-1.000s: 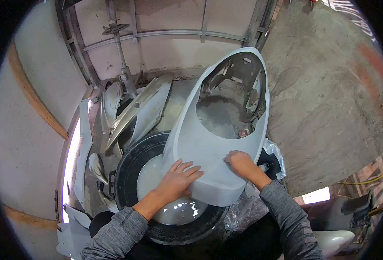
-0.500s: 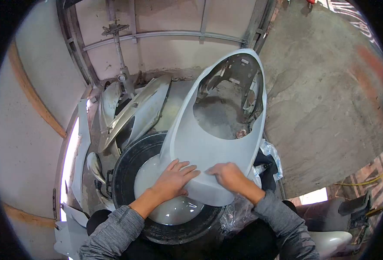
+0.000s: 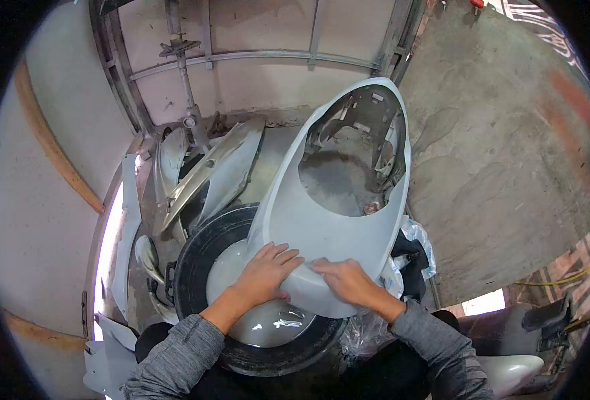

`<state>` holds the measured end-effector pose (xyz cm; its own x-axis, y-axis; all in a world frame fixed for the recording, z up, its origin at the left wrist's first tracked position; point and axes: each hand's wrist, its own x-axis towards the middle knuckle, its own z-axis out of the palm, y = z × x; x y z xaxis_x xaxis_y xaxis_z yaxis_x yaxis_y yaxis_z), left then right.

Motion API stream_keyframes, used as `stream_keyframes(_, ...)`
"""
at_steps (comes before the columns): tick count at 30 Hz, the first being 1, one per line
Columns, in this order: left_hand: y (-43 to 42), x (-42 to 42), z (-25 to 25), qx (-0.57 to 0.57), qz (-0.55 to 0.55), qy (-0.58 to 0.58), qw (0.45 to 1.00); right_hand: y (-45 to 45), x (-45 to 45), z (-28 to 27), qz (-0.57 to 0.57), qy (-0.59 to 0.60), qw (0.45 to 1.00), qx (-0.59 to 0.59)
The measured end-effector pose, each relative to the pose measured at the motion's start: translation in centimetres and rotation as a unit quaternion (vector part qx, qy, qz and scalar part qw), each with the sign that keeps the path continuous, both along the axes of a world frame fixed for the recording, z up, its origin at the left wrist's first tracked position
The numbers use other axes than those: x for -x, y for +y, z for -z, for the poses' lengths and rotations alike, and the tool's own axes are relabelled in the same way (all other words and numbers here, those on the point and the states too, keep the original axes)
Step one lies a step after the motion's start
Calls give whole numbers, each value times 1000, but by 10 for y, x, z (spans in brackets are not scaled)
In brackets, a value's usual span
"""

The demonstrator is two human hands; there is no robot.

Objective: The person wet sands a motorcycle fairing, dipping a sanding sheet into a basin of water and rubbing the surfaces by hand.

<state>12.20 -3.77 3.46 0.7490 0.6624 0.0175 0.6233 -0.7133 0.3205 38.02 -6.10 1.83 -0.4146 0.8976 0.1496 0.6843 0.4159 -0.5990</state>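
A large pale grey plastic panel (image 3: 328, 233) with a big oval opening leans over a black tub (image 3: 195, 267) of cloudy water (image 3: 271, 327). My left hand (image 3: 263, 273) lies on the panel's lower left edge, fingers spread, holding nothing else that shows. To its right, my right hand (image 3: 348, 280) presses on the panel's lower face with fingers drawn together. Whatever is under those fingertips is too small to make out.
Several other panels (image 3: 225, 173) lean by the wall at the back left. Clear plastic bags (image 3: 368, 330) lie right of the tub. A stained grey slab (image 3: 501, 160) fills the right side. A pale part (image 3: 511, 373) is at the lower right.
My right hand has moved left and down across the panel, closer to my left hand. My left hand stays at the panel's edge. The panel has shifted slightly in view.
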Motion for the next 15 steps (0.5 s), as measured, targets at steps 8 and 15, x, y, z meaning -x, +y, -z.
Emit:
stream_keyframes(8, -6, -9, -9, -14, -12, 44, 999, 18, -33, 12, 28, -74, 996, 36)
stream_keyframes(15, -12, -28, -4, -28, -67, 56, 996, 18, -69, 0, 53, -238, 965, 101)
